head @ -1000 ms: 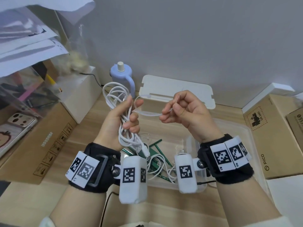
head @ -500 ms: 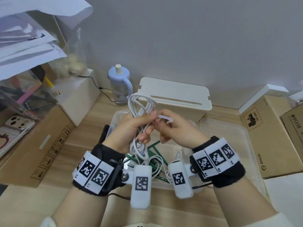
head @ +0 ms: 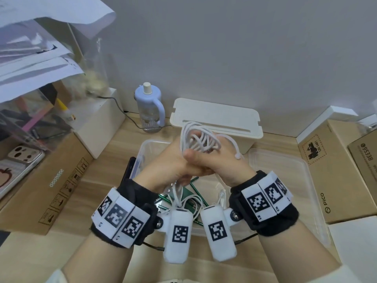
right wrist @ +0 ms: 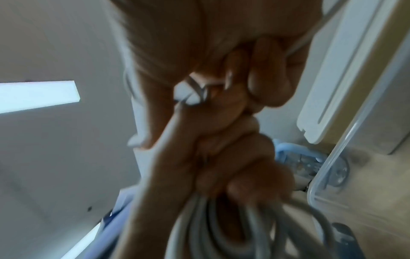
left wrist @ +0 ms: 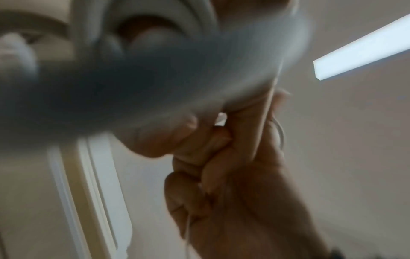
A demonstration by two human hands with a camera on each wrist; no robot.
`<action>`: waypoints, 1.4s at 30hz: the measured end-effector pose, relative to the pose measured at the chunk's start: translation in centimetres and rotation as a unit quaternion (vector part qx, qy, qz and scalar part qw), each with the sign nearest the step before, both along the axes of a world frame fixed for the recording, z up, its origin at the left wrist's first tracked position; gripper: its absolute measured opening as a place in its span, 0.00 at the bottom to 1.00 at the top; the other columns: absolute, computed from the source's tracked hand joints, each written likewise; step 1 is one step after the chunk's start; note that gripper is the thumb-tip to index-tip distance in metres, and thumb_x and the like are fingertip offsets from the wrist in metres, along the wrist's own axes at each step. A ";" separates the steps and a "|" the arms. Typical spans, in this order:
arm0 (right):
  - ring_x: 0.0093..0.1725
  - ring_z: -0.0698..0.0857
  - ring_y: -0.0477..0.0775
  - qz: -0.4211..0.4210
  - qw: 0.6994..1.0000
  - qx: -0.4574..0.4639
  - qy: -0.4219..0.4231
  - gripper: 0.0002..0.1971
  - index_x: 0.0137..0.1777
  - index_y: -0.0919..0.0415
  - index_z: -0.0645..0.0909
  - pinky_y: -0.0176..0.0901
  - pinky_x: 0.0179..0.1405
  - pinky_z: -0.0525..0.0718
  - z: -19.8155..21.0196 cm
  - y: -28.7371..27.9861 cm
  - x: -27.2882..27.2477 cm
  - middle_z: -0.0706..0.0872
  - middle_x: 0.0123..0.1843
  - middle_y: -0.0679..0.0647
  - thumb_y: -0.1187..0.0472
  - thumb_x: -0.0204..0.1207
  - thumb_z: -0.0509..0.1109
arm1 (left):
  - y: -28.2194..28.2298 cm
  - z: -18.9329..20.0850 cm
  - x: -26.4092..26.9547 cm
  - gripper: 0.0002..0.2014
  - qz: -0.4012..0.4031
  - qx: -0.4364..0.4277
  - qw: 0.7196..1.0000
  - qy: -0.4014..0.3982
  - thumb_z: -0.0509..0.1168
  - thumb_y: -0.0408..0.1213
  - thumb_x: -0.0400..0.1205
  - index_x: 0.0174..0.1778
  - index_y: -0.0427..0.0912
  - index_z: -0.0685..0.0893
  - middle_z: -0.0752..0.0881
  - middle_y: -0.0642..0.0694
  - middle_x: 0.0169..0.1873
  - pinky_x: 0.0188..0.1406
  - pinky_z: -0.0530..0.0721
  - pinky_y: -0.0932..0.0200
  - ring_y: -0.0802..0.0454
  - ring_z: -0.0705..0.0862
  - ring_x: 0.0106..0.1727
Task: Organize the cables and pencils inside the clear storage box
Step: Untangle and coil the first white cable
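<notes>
My left hand (head: 167,166) is closed around a coiled white cable (head: 199,139), with the thumb pressed across the bundle and the loops standing up above my fist. My right hand (head: 226,162) is pressed against the left from the other side, fingers curled in on the same bundle; a thin white tie (head: 234,148) arcs over the back of it and ends in a small knob. In the right wrist view the curled fingers (right wrist: 266,84) of that hand pinch something small and white next to the cable strands, though blur keeps me from telling just what it is. The left wrist view is mostly smeared, showing only the right hand's folded fingers (left wrist: 199,157) with a thin strand running across them.

The loose tail of the cable hangs down from my left fist into the clear storage box (head: 146,148) directly beneath both hands. Green pencils (head: 193,180) lie crossed on the box floor among more white cable. The box's clear lid (head: 306,180) lies on the bench (head: 114,144) just to the right. Behind the box stand a white lidded container (head: 216,117) and a pale blue bottle (head: 150,107) with a handle. Cardboard boxes (head: 336,170) sit at the right, and another cardboard box (head: 61,180) at the left.
</notes>
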State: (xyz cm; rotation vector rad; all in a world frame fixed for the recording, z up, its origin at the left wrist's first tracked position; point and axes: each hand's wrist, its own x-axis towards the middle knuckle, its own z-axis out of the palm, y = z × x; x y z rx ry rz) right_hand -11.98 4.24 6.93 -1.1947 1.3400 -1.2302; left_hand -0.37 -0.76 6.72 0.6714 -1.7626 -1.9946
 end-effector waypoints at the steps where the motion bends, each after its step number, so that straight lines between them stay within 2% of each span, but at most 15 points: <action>1: 0.41 0.87 0.51 -0.042 0.999 -0.001 0.010 0.17 0.48 0.56 0.81 0.50 0.47 0.86 -0.1 -0.3 0.2 0.86 0.39 0.54 0.57 0.60 0.80 | 0.2 0.1 -0.4 0.19 0.012 -0.028 0.999 -0.011 0.60 0.09 0.69 0.47 0.36 0.77 0.80 0.56 0.19 0.14 0.68 0.73 0.65 0.74 0.15; 4: 0.49 0.88 0.51 -0.125 0.992 0.029 -0.014 0.25 0.55 0.59 0.77 0.54 0.57 0.85 -0.2 -1.0 0.5 0.88 0.48 0.56 0.57 0.59 0.82 | 0.0 -0.1 -0.9 0.35 0.040 -0.056 0.997 -0.039 0.62 0.09 0.67 0.71 0.29 0.63 0.79 0.52 0.26 0.17 0.71 0.75 0.68 0.77 0.18; 6: 0.47 0.89 0.52 -0.111 0.992 0.054 -0.004 0.13 0.46 0.55 0.84 0.51 0.51 0.87 0.0 -1.0 0.6 0.89 0.45 0.58 0.56 0.63 0.79 | -0.3 -0.8 -1.0 0.50 0.044 -0.072 0.993 -0.079 0.67 0.15 0.67 0.81 0.36 0.44 0.83 0.47 0.33 0.22 0.76 0.69 0.64 0.81 0.26; 8: 0.39 0.89 0.50 -0.118 0.991 0.063 0.020 0.02 0.37 0.55 0.86 0.45 0.40 0.85 0.4 -0.6 0.6 0.89 0.37 0.56 0.59 0.67 0.76 | -0.8 -1.1 -0.7 0.58 0.049 -0.059 0.991 -0.110 0.70 0.19 0.66 0.81 0.50 0.38 0.84 0.43 0.36 0.24 0.78 0.60 0.53 0.82 0.29; 15: 0.40 0.90 0.62 -0.177 0.982 0.061 0.024 0.04 0.32 0.53 0.86 0.65 0.47 0.87 -0.1 -0.4 0.9 0.91 0.39 0.63 0.59 0.66 0.75 | -1.0 -0.8 0.0 0.35 0.007 -0.010 0.999 -0.051 0.71 0.18 0.71 0.71 0.41 0.65 0.80 0.41 0.34 0.16 0.74 0.64 0.53 0.74 0.23; 20: 0.38 0.86 0.52 -0.151 0.987 0.052 0.030 0.19 0.42 0.65 0.85 0.47 0.46 0.84 0.5 0.0 1.4 0.88 0.37 0.60 0.48 0.65 0.75 | -1.0 -1.4 -0.2 0.36 0.009 -0.069 0.989 -0.127 0.67 0.23 0.71 0.75 0.40 0.62 0.80 0.46 0.30 0.17 0.71 0.65 0.56 0.74 0.21; 23: 0.37 0.86 0.42 -0.183 0.981 0.056 0.020 0.07 0.38 0.55 0.84 0.34 0.43 0.83 0.6 -0.2 1.3 0.87 0.35 0.50 0.53 0.68 0.75 | -0.4 -1.0 -0.7 0.34 -0.017 -0.133 0.978 -0.161 0.66 0.27 0.71 0.74 0.43 0.65 0.82 0.53 0.37 0.27 0.78 0.68 0.59 0.79 0.31; 25: 0.33 0.85 0.40 -0.210 0.975 0.071 0.019 0.07 0.32 0.52 0.82 0.35 0.40 0.83 0.5 -0.3 1.1 0.86 0.31 0.48 0.56 0.69 0.74 | -0.3 -0.7 -0.8 0.37 -0.031 -0.112 0.982 -0.152 0.68 0.32 0.68 0.74 0.45 0.63 0.84 0.43 0.37 0.31 0.81 0.54 0.51 0.81 0.31; 29: 0.17 0.76 0.35 -0.269 0.959 0.063 0.066 0.15 0.24 0.53 0.75 0.32 0.25 0.76 0.2 -0.5 -0.5 0.78 0.14 0.42 0.55 0.70 0.72 | -0.7 -0.1 -0.2 0.14 -0.068 -0.082 0.985 -0.138 0.69 0.34 0.75 0.55 0.44 0.78 0.84 0.43 0.30 0.31 0.76 0.55 0.52 0.80 0.28; 32: 0.19 0.77 0.38 -0.277 0.957 0.051 0.066 0.16 0.24 0.54 0.73 0.35 0.25 0.76 0.0 -0.6 -1.2 0.77 0.14 0.42 0.54 0.69 0.73 | -0.5 -0.5 -0.4 0.05 -0.089 -0.048 0.989 -0.104 0.65 0.36 0.78 0.41 0.40 0.77 0.79 0.45 0.26 0.28 0.76 0.61 0.54 0.81 0.26; 35: 0.24 0.78 0.45 -0.149 0.989 0.009 0.018 0.18 0.36 0.56 0.76 0.38 0.28 0.77 -0.3 -0.7 -2.0 0.80 0.22 0.45 0.43 0.61 0.75 | -0.5 -1.1 -0.3 0.06 -0.040 0.065 0.995 -0.058 0.61 0.32 0.82 0.39 0.40 0.73 0.69 0.54 0.18 0.19 0.76 0.65 0.59 0.69 0.17; 37: 0.20 0.71 0.39 -0.071 0.997 0.013 -0.033 0.34 0.57 0.54 0.72 0.30 0.23 0.71 -0.8 -0.9 -3.1 0.77 0.23 0.43 0.40 0.52 0.73 | -0.8 -1.0 0.1 0.05 0.010 0.175 0.984 0.017 0.61 0.36 0.78 0.39 0.41 0.73 0.66 0.56 0.16 0.14 0.69 0.68 0.61 0.63 0.14; 39: 0.23 0.67 0.39 -0.066 0.995 0.078 -0.022 0.42 0.76 0.54 0.56 0.30 0.25 0.68 -1.5 -0.9 -4.0 0.71 0.29 0.45 0.47 0.64 0.71 | -1.3 -0.9 0.6 0.07 0.039 0.245 0.964 0.095 0.61 0.38 0.78 0.38 0.40 0.72 0.67 0.55 0.16 0.12 0.68 0.69 0.62 0.63 0.13; 40: 0.25 0.66 0.40 -0.076 0.991 0.110 0.009 0.36 0.79 0.57 0.52 0.32 0.29 0.69 -1.8 -0.7 -3.6 0.68 0.30 0.46 0.53 0.75 0.66 | -1.5 -0.7 0.7 0.08 0.038 0.259 0.958 0.118 0.61 0.39 0.80 0.38 0.40 0.72 0.67 0.54 0.16 0.12 0.68 0.70 0.62 0.64 0.13; 42: 0.30 0.69 0.38 -0.106 0.974 0.175 0.093 0.23 0.76 0.64 0.62 0.37 0.41 0.70 -2.4 -0.8 -3.5 0.68 0.34 0.42 0.58 0.83 0.55 | -1.5 -0.5 0.7 0.08 0.009 0.259 0.957 0.134 0.61 0.38 0.80 0.38 0.40 0.73 0.67 0.53 0.17 0.12 0.68 0.70 0.62 0.64 0.14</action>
